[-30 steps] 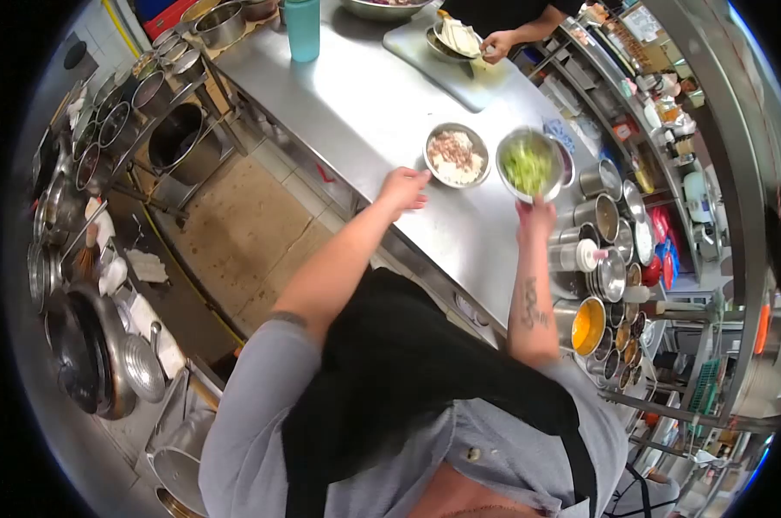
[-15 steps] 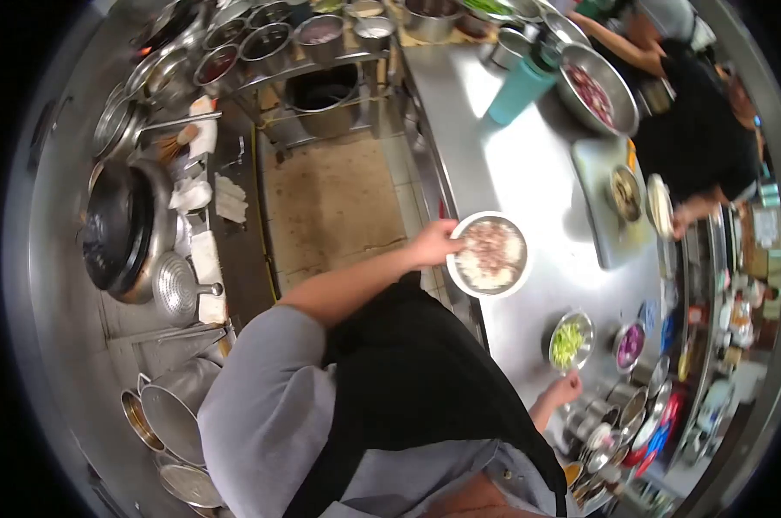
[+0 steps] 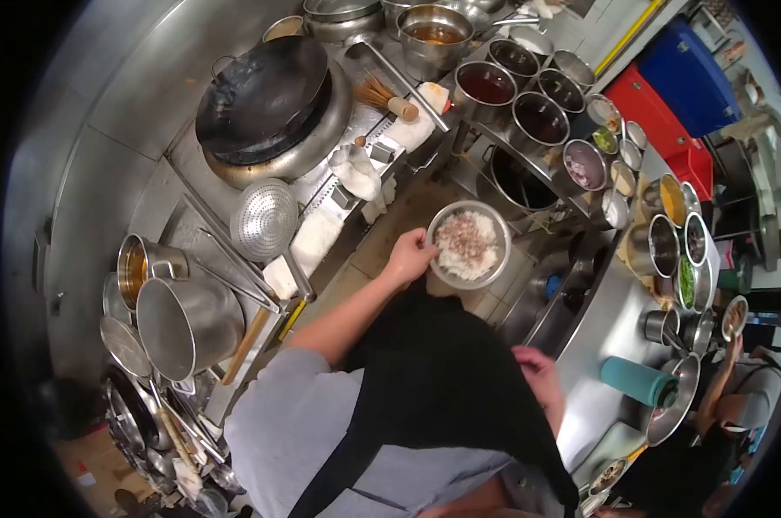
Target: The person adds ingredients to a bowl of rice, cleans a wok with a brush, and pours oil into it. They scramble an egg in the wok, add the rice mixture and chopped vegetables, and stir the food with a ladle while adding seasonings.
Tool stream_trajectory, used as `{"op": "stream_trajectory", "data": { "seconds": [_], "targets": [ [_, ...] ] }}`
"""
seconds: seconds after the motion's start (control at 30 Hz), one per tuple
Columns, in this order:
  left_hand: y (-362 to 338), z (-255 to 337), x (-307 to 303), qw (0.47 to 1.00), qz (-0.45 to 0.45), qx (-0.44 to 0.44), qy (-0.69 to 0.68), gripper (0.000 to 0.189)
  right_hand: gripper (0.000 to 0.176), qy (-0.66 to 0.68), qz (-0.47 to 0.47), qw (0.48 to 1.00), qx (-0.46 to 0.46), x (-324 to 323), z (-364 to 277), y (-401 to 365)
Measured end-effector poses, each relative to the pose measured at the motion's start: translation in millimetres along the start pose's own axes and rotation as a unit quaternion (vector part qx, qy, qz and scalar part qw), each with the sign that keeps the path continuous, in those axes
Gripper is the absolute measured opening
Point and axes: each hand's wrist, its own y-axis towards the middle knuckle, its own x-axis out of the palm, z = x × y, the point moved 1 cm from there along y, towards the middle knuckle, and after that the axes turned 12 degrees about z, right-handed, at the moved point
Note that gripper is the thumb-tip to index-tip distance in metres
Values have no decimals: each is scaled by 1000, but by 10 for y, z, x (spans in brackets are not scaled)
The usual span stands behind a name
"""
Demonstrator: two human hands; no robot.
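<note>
My left hand [image 3: 410, 257] grips the left rim of a metal bowl [image 3: 505, 260], thumb on the edge. White rice topped with chopped reddish-brown bits [image 3: 467, 245] fills it. The bowl is held level in front of my apron, over the floor between stove and counter. Beside the apron's right edge, my right hand [image 3: 541, 380] hangs near the steel counter [image 3: 593, 341], fingers loosely bent and nothing visible in them. On the stove ahead to the left sits a dark wok [image 3: 265, 95]. A perforated skimmer [image 3: 263, 219] lies in front of it.
Pots of dark sauces [image 3: 540, 117] line a rack ahead. A bamboo brush [image 3: 388, 97] and folded white cloths [image 3: 317, 239] lie along the stove edge. A tall pot [image 3: 188, 328] stands left. On the counter, a teal bottle [image 3: 636, 381] lies near another person [image 3: 740, 388] holding a bowl.
My view and body have turned left from the counter toward the stove. The rice bowl came along in my left hand. My right hand has moved away from the bowl of chopped greens.
</note>
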Motion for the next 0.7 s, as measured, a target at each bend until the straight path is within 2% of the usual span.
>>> {"op": "stream_trajectory", "data": {
  "seconds": [0.03,0.1,0.13,0.17,0.2,0.23,0.27,0.3,0.33,0.37,0.43,0.5,0.57,0.67,0.7],
  "targets": [
    [150,189,7,1000,-4,3,4,22,21,7,-19,999,44,-47,-403,228],
    [411,517,119,999,-11,29,16,22,22,27,30,999,34,-303,-643,874],
    [553,580,176,1000,-20,17,9,21,22,-32,108,994,-5,-486,-540,1269],
    [622,736,256,1000,-24,2,1,19,22,-80,166,976,-114,-597,-652,1569],
    [803,684,298,994,-19,55,93,19,23,-73,206,963,-158,-732,-728,1884],
    [831,915,388,996,-28,14,83,18,25,-62,236,963,-111,-780,-1091,2052],
    [996,852,451,995,-58,50,63,15,23,-12,255,963,-84,-935,-1191,2292],
    [967,1170,625,998,-48,-39,14,12,24,-46,325,935,-134,-1088,-1223,2589],
    [1110,1229,736,997,-66,-34,19,10,25,-163,376,899,-156,-1341,-1246,2872],
    [1190,1326,892,997,-66,-50,9,11,29,-183,436,865,-169,-1501,-1321,3100],
    [1397,1388,1158,994,-95,-47,-28,13,25,-101,481,841,-226,-1875,-1248,3698],
    [1503,1563,1401,993,-110,-24,-24,13,24,-189,467,851,-150,-2083,-1365,4070],
    [1656,1692,1735,992,-114,-53,-16,12,24,-232,446,861,-79,-2187,-1217,4628],
    [1771,1909,2280,989,-123,-85,-20,11,23,-322,297,896,-74,-2249,-1188,4945],
    [1822,1972,2388,988,-131,-85,-5,10,22,-317,289,900,-72,-2294,-1231,4918]
  ]
}}
